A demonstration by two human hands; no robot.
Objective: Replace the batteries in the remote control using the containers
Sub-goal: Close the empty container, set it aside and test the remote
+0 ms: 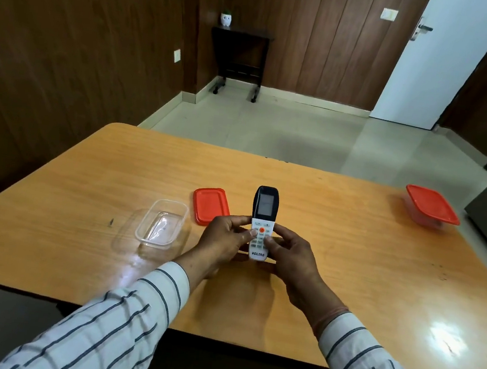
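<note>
Both hands hold the remote [263, 223] upright above the worktop [334, 257], keypad and screen toward the camera. The left hand [224, 243] is closed round the lower left edge, thumb resting on the buttons; the right hand [290, 256] is closed round the lower right edge, thumb likewise on the keypad. The remote thus lies between the two hands, gripped only at its lower half, the dark screen end standing free.

An open clear tub [161, 227] sits just left of the hands, apparently empty, though glare on its base makes this uncertain. Its orange lid [209, 205] lies flat beside it, behind the left hand. A second tub with its lid on [431, 207] stands well apart at the far right of the worktop.

Risks, as judged from here: the battery cover faces away, so the remote must be turned over, and a grip confined to the lower end could let it slip. Thumbs pressing the keys may trigger buttons. Loose batteries could roll across the smooth worktop.
</note>
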